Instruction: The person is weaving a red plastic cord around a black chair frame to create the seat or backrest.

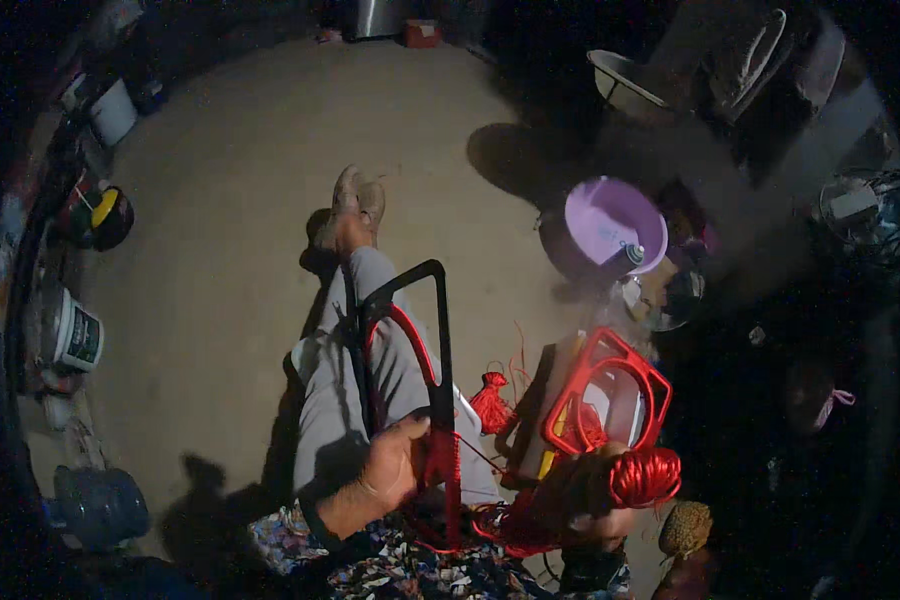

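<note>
A black open frame point(442, 340) with a curved red inner edge stands upright over my outstretched legs. Glossy red cord is wound in close turns along its lower bar. My left hand point(385, 480) is closed around that lower part, its thumb against the bar. At the right, my right hand point(602, 522) is wrapped round a bundle of red cord point(645, 478), partly in shadow. A strand of cord runs between the frame and my right side, and loose cord lies over my lap.
A red angular frame with a round opening point(610, 385) sits beyond my right hand. Nearby are a tied red tassel-like bundle point(492, 402) and a purple basin point(595, 215). Along the left stand a white bucket point(78, 335) and a bluish water jug point(98, 505).
</note>
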`<state>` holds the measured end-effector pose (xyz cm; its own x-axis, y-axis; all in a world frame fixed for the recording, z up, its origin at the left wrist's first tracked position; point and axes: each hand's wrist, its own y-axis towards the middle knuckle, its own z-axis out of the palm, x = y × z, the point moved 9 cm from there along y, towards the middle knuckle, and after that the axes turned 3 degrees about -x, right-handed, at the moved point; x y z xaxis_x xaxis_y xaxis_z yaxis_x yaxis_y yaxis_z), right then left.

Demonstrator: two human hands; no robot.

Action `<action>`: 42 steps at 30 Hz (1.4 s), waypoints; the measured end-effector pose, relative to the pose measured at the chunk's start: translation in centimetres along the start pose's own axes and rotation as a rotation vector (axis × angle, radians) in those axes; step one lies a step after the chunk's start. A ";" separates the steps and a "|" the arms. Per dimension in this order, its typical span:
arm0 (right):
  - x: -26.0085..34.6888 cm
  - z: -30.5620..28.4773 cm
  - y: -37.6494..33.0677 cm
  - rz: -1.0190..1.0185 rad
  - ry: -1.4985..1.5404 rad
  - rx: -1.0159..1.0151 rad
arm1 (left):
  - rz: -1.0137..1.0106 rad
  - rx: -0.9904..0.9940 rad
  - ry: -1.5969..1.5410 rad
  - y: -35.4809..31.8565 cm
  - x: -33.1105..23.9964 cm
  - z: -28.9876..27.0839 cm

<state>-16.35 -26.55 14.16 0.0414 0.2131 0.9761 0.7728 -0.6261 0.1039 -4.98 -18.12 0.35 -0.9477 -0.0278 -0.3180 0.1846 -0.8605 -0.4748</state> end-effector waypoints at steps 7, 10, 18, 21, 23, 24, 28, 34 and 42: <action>3.2 2.6 0.6 -0.128 -0.268 0.206 | -0.059 0.134 0.001 0.6 0.6 0.2; 4.0 4.6 0.3 -0.189 -0.364 0.286 | -0.052 0.128 0.003 1.3 1.0 -0.8; -5.2 1.6 -4.3 0.121 0.966 -0.019 | -0.064 0.205 -0.115 1.9 1.4 -1.4; -5.6 -2.8 -4.5 0.473 0.444 -0.077 | -0.147 0.158 -0.036 0.9 0.9 0.2; -2.8 -1.3 -4.2 0.147 0.246 0.325 | -0.111 0.154 0.036 1.3 1.2 0.6; -2.5 -1.2 -4.2 0.148 0.253 0.319 | -0.069 0.149 0.106 1.5 0.9 0.6; -1.5 -3.0 -4.5 0.300 0.396 -0.094 | -0.105 0.346 0.161 1.3 0.2 2.7; -2.4 -5.7 -4.6 0.311 0.511 -0.404 | -0.118 0.381 0.144 1.1 0.5 2.9; -2.4 -9.6 -1.2 0.116 0.597 -0.653 | -0.036 0.301 0.276 0.4 -0.4 3.0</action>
<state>-23.50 -33.53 13.54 -0.3806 -0.1907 0.9049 0.2621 -0.9606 -0.0922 -5.36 -19.98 2.76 -0.8394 0.1071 -0.5329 0.0295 -0.9700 -0.2414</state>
